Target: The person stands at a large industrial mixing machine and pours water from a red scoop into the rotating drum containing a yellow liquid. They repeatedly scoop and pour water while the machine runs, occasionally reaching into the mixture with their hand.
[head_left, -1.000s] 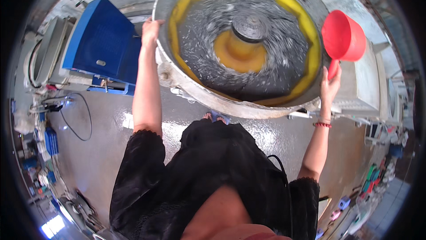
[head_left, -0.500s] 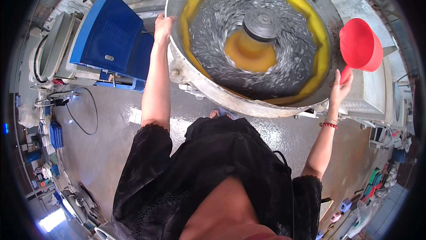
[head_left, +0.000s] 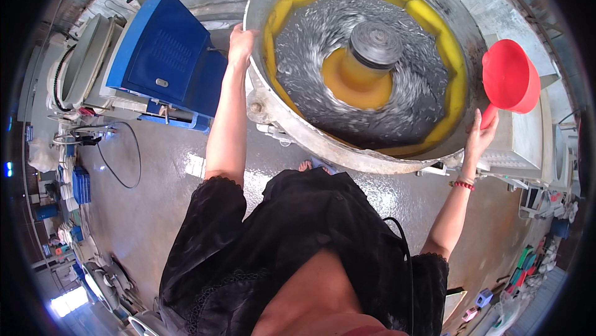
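A big round metal tub with a yellow lining stands before me. Inside it, small silvery-grey pieces swirl in dark liquid, smeared by motion. A dark-capped post rises from a yellow cone in the tub's middle. At the tub's left rim, my left hand is closed over the edge. My right hand grips the handle of a red plastic dipper. The dipper's bowl is held up beyond the tub's right rim, its hollow side partly turned toward me.
A blue machine housing stands left of the tub, with a black cable hanging below it. Right of the tub is a pale metal machine. Stacked crates and baskets line both sides. The grey floor looks wet and shiny.
The tub, the blue housing and both hands sit slightly farther right and lower in the picture. Both hands keep their holds, and the pieces in the tub have kept swirling.
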A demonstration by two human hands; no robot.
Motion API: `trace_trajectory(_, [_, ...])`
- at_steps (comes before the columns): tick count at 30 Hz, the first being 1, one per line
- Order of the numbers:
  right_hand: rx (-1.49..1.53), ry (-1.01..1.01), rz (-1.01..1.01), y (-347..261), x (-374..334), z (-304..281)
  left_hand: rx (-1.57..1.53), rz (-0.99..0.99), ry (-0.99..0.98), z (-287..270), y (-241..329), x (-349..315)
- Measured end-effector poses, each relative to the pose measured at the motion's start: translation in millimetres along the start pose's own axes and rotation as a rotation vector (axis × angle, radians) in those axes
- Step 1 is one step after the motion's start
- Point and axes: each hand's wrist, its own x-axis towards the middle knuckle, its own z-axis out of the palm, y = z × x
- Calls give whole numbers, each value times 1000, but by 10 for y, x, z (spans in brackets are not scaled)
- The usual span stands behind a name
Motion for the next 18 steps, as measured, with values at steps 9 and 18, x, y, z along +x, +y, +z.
trace_trajectory(9, [-14,-40,63,-4,-14,-10,25,25,7,10,36,-51])
trace_trajectory(18, [-86,-38,-49,54,14,-8,34,34,17,3,85,-116])
